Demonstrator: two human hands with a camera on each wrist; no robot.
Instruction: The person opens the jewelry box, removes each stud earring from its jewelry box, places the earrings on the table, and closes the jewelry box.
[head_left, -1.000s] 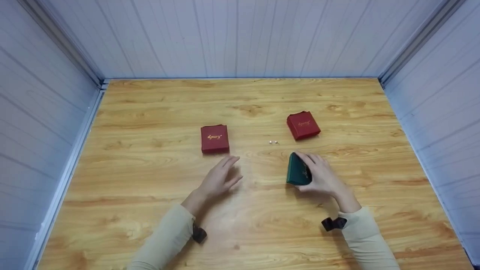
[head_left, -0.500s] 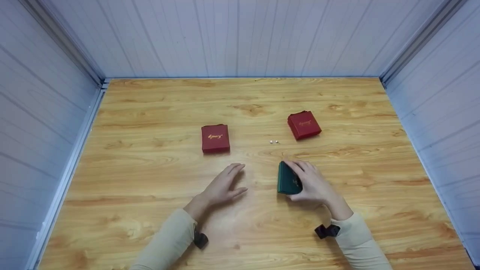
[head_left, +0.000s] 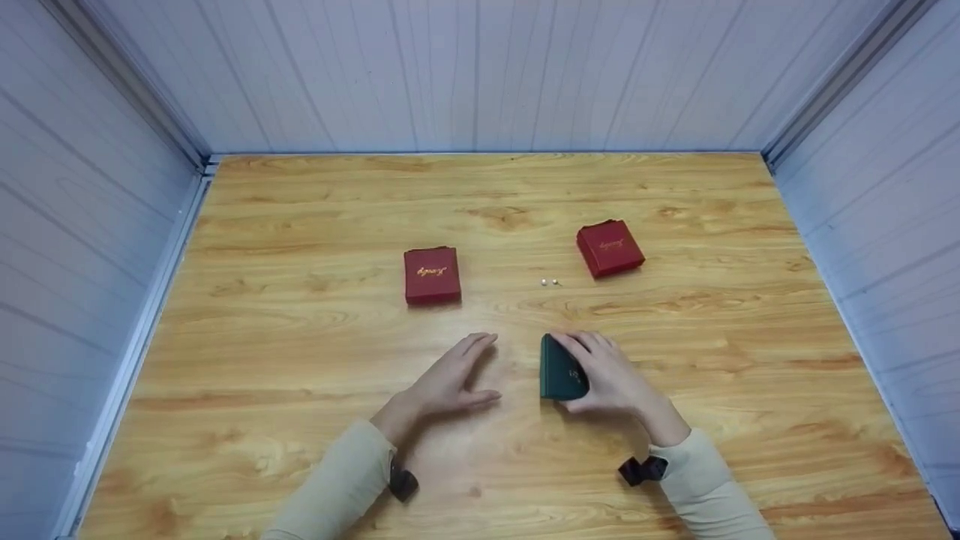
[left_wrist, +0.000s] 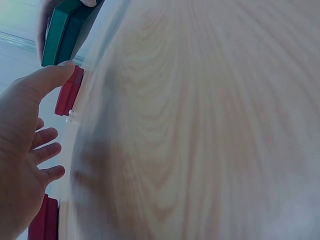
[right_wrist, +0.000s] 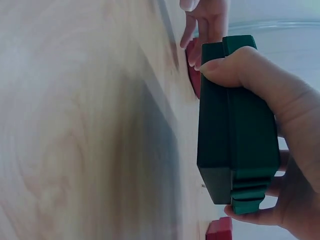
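The right hand (head_left: pixel 615 379) grips the green box (head_left: pixel 556 371) above the surface (head_left: pixel 517 465), well apart from its far edge. The left hand (head_left: pixel 445 381), its fingers relaxed, holds nothing. Carrying seems the present step; next probably calls for two-handed steadying.

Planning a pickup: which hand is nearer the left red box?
Left. The left hand is close on the near side of the left red box; the right hand is farther right, gripping the green box.
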